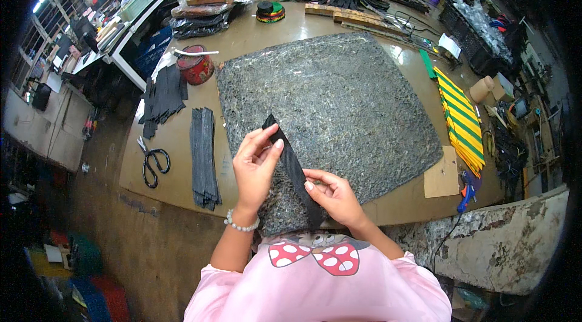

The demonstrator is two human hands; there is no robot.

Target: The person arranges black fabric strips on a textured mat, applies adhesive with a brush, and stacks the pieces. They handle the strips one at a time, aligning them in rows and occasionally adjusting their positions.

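Note:
A black strip of woven webbing (291, 161) slants between my two hands, over the near left part of a rough grey mat (339, 97). My left hand (256, 161) pinches its upper end between thumb and fingers. Lower down, my right hand (330, 193) grips the strip's right edge, thumb on top. The strip's lower end hangs close to my pink top. Left of the mat lies a stack of dark grey strips (205, 158). Beside it rest black-handled scissors (153, 163), with another pile of black strips (165, 96) farther back.
A red tin (195, 67) with a white stick across it stands at the mat's far left. Yellow-and-green striped strips (462, 119), a cardboard piece (441, 173) and a blue glue gun (467, 190) with a cord lie right. Wrapped bundles (212, 10) and wooden bars (351, 16) lie behind.

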